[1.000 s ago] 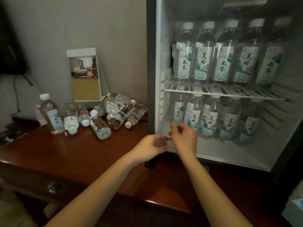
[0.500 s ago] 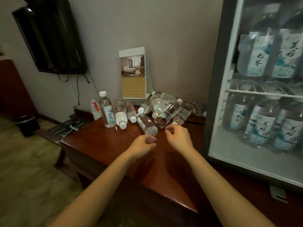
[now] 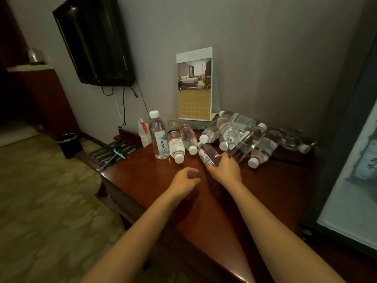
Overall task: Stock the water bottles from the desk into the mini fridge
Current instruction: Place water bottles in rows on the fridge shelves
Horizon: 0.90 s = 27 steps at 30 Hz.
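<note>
Several clear water bottles lie in a heap [image 3: 240, 137] at the back of the reddish wooden desk [image 3: 204, 205]. One bottle [image 3: 160, 135] stands upright to their left. My right hand [image 3: 225, 170] grips the lower end of a lying bottle [image 3: 209, 155] at the front of the heap. My left hand [image 3: 186, 179] hovers just left of it, fingers loosely curled, holding nothing. The mini fridge [image 3: 353, 180] shows only as its open front at the right edge; its shelves are out of view.
A standing calendar card [image 3: 194, 84] leans on the wall behind the bottles. A small white packet [image 3: 143, 132] stands beside the upright bottle. A wall TV [image 3: 93, 39] hangs to the left with cables below, a black bin [image 3: 70, 145] sits on the carpet.
My view has swung left from the fridge to the desk. Both hands left the fridge's lower shelf; my right hand has taken hold of a lying bottle.
</note>
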Each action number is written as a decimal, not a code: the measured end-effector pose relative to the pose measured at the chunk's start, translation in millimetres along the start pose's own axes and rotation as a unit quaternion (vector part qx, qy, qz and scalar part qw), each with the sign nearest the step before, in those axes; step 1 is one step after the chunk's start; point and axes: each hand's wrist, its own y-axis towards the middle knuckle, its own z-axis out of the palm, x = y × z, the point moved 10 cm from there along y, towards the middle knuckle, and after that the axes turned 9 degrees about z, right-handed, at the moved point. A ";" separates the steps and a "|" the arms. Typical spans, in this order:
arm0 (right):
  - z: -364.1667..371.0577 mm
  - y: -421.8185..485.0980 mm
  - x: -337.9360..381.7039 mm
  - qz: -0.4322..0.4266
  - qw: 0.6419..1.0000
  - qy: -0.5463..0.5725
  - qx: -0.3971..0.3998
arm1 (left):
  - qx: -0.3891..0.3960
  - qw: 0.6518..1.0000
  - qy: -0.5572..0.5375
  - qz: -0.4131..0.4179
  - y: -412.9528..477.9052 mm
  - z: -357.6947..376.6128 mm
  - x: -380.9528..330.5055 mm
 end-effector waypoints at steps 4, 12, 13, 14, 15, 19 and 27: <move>-6.9 -13.4 -7.8 -0.005 1.000 -0.023 -0.008 | -0.004 1.000 -0.007 -0.007 -2.8 4.6 4.9; -26.1 -63.1 -32.9 0.009 1.000 0.000 0.027 | 0.025 0.998 -0.050 -0.004 -25.6 30.1 -12.9; -28.3 -69.1 -38.8 0.019 0.999 0.014 0.039 | 0.032 0.998 -0.058 -0.003 -30.0 34.9 -14.9; -30.5 -74.7 -44.9 0.029 0.998 0.031 0.049 | 0.036 0.997 -0.068 -0.005 -34.5 39.4 -15.6; -32.9 -80.4 -51.1 0.037 0.996 0.048 0.059 | 0.037 0.996 -0.078 -0.008 -39.0 42.7 -15.9; -43.6 -102.4 -73.5 0.059 0.989 0.108 0.081 | 0.042 0.992 -0.118 -0.015 -55.0 52.0 -17.3; -64.0 -142.3 -97.4 0.051 0.976 0.174 0.121 | 0.043 0.978 -0.201 -0.026 -82.2 70.6 -27.3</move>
